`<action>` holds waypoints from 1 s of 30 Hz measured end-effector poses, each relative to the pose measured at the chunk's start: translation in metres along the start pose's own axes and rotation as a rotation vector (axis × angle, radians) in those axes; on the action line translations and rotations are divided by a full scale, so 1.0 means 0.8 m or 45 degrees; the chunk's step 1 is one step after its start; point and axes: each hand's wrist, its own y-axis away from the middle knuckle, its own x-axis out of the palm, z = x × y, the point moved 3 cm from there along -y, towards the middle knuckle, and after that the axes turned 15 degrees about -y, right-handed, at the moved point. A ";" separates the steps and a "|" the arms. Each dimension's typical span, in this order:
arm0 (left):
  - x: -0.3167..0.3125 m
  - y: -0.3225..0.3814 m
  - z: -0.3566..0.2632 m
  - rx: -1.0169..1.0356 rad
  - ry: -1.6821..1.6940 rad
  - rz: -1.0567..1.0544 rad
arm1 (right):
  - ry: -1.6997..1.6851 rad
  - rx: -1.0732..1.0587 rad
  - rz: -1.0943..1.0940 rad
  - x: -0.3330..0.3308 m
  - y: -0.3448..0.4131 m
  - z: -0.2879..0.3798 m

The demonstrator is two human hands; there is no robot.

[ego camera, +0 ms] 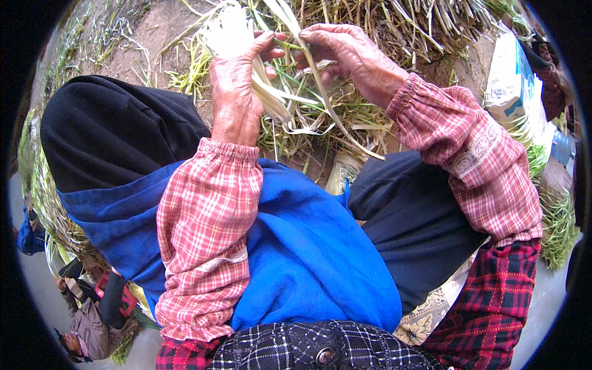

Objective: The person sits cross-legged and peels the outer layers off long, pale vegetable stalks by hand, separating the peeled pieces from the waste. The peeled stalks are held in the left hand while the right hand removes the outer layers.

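My left hand (pixel 240 78) is closed around a bunch of pale, long-stemmed vegetables (pixel 230 32), overexposed at the top, with white stem ends showing below the fingers. Across from it, my right hand (pixel 344 58) pinches a single long stalk (pixel 323 92) between thumb and finger. That stalk slants down to the right, its lower end near my knee. A thin green strand runs between the two hands. Beneath them, a loose heap of green and dry leaf scraps (pixel 356 120) covers the ground.
A pile of stalks with brownish ends (pixel 416 23) lies at the top. White packaging (pixel 506 78) stands at the right, near a clear plastic bottle (pixel 560 147) and green bundles (pixel 557 226). My shoe (pixel 343 173) is beside the scraps. Another person (pixel 95 323) sits at lower left near a red crate (pixel 127 298).
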 end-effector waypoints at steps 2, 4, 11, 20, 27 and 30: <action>0.002 0.001 0.002 -0.023 0.075 0.100 | -0.034 -0.013 -0.044 -0.007 -0.005 0.000; 0.007 0.004 0.006 -0.033 0.063 0.157 | 0.033 -0.004 0.015 -0.020 -0.012 0.001; 0.016 0.008 0.009 -0.100 0.050 0.251 | -0.181 -0.073 -0.246 -0.065 -0.038 -0.007; -0.027 0.000 -0.018 0.017 -0.242 0.000 | 0.081 0.020 -0.023 -0.033 -0.036 0.023; 0.001 0.001 0.003 0.037 -0.113 0.007 | 0.099 0.038 0.110 -0.013 -0.024 -0.013; 0.003 -0.002 0.016 -0.081 -0.024 0.090 | 0.270 0.055 0.106 -0.003 -0.014 -0.008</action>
